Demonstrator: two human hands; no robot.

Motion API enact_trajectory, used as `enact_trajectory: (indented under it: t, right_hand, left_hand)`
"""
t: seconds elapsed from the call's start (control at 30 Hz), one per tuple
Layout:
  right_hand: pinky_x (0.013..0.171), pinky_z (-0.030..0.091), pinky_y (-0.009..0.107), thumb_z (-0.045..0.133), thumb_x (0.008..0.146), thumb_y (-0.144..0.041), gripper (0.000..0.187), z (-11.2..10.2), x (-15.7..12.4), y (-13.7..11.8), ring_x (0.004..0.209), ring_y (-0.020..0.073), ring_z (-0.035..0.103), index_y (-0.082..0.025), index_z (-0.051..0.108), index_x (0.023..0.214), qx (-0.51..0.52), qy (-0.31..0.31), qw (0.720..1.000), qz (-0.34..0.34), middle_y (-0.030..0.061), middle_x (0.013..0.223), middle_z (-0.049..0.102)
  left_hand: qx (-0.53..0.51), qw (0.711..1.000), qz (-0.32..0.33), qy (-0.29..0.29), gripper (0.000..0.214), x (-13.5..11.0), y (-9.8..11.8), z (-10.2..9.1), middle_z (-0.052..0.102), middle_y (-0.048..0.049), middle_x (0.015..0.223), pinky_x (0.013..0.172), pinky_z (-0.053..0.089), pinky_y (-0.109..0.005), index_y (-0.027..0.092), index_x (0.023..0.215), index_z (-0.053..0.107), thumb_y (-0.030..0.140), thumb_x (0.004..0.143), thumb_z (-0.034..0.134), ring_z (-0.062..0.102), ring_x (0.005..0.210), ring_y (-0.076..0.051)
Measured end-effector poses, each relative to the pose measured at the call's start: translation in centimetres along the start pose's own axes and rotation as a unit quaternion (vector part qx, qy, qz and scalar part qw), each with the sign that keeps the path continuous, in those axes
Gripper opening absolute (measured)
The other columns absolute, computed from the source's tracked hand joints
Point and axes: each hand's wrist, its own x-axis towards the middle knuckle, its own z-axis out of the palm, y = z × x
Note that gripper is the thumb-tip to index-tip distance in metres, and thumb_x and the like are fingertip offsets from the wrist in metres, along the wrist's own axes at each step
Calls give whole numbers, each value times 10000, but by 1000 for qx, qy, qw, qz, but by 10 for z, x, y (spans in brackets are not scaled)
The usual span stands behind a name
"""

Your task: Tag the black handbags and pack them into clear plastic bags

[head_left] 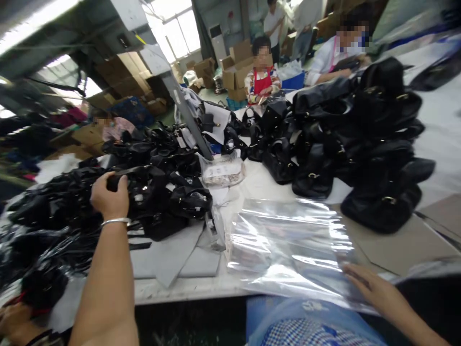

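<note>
My left hand [108, 194], a silver bangle on its wrist, is closed on a black bag [151, 190] in the heap of black bags at the left of the table. My right hand [370, 287] lies flat, fingers stretched out, on the near right corner of a stack of clear plastic bags [288, 245] spread in front of me. A second, taller pile of black handbags [360, 139] stands at the right, beyond the plastic.
A small clear bag of metal fittings [223, 173] lies mid-table by a slanted grey post [187, 113]. Grey card sheets [180, 254] lie near the white table's front edge [187, 290]. Across the table sit other people [262, 72], with cardboard boxes [237, 67] behind them.
</note>
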Motion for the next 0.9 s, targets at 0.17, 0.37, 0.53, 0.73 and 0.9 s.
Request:
enact_trajectory:
  t: [0.17,0.37,0.53,0.73,0.9]
  right_hand:
    - [1033,421,502,452,819,-499,521,5,-4,1,1212,341,532,-168,633,1178,-93,35,993,69,168,1280,594]
    - [1014,386,509,421,865,-497,638,12,6,-16,1225,372,470,-49,488,1314,-217,84,965,119,238,1335,514]
    - [1000,358,514,430,899,-465,607,10,19,-34,1229,365,442,-125,385,1399,-262,86,955,110,185,1383,487]
    - [973,398,479,490,883,-472,693,19,40,-30,1200,360,460,-92,305,1432,-218,119,965,88,217,1334,504]
    - [963,419,476,541,857,-484,719,27,57,-41,1187,362,492,-92,326,1419,-160,135,969,130,232,1290,526]
  left_hand:
    - [-60,996,62,-35,437,-52,49,28,581,-9,1313,1098,356,-492,237,1154,631,260,724,700,497,1246,-279]
    - [-277,853,154,-415,332,-265,157,27,589,-68,1314,1080,408,-405,232,1233,571,298,913,512,525,1241,-217]
    - [-232,721,241,-606,637,-425,201,38,327,-105,1530,1134,327,-505,266,1438,348,349,859,600,294,1414,-274]
    - [-168,723,293,-602,876,-484,225,60,170,-173,1571,1133,230,-615,227,1490,238,425,769,695,128,1445,-358]
    - [-182,751,286,-566,839,-491,227,71,151,-157,1580,1150,207,-600,224,1486,251,409,786,676,96,1453,-344]
